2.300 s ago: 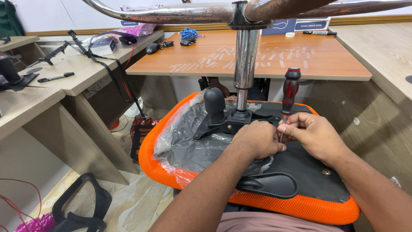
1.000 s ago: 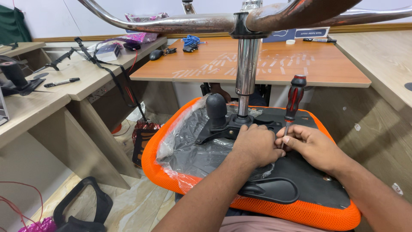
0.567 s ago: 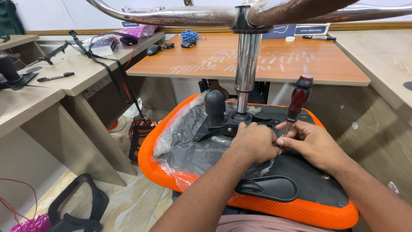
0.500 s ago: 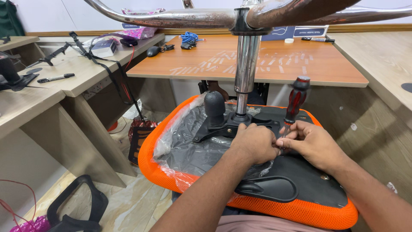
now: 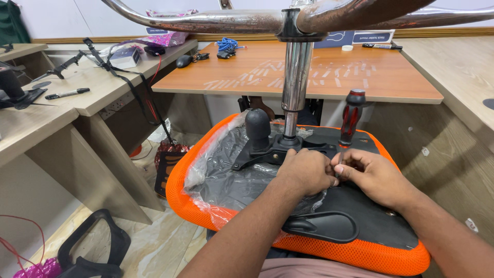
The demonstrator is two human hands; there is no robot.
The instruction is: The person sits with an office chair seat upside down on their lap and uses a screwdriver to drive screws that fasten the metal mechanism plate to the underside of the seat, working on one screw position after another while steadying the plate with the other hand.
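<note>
Left hand: left hand [image 5: 304,171] curled knuckles-up on the black underside of the orange chair seat [image 5: 355,252], fingers pressed together; contents hidden.
Right hand: right hand [image 5: 371,174] pinches the screwdriver [image 5: 351,117] shaft, upright, just right of the chrome column [image 5: 295,82].

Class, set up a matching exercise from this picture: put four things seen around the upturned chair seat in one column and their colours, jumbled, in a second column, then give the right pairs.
Things:
1. seat rim
2. screwdriver handle
3. chair column
4. cord bundle

Colours:
A. shiny silver
B. blue
C. orange
D. red and black

Pairs: 1-C, 2-D, 3-A, 4-B
</note>
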